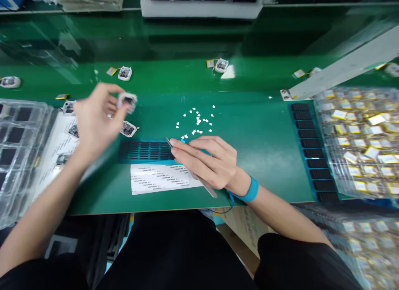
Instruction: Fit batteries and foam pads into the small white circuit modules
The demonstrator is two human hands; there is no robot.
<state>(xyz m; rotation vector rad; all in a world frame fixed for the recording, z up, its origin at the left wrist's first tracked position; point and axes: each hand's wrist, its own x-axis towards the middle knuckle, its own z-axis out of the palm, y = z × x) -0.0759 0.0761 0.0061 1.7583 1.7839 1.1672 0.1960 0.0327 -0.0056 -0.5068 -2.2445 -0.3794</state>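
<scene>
My left hand (95, 119) is raised over the left of the green mat (249, 132), its fingers pinched on a small white square device (127, 100). A like device (128, 129) lies just below it on the mat. My right hand (207, 159) rests on the mat with fingers closed around metal tweezers (174, 145), whose tips point left over a dark slotted tray (146, 150). A blue wrist strap (251, 190) circles my right wrist. A white label sheet (162, 178) lies under and left of that hand. Several tiny white bits (196, 120) are scattered beyond it.
Clear plastic trays (18, 148) stand at the left; trays of yellow-tagged batteries (361, 140) fill the right beside a blue-edged slotted tray (311, 157). More white devices (124, 73) (221, 65) lie on the green conveyor belt behind. A grey rail (343, 69) slants at right.
</scene>
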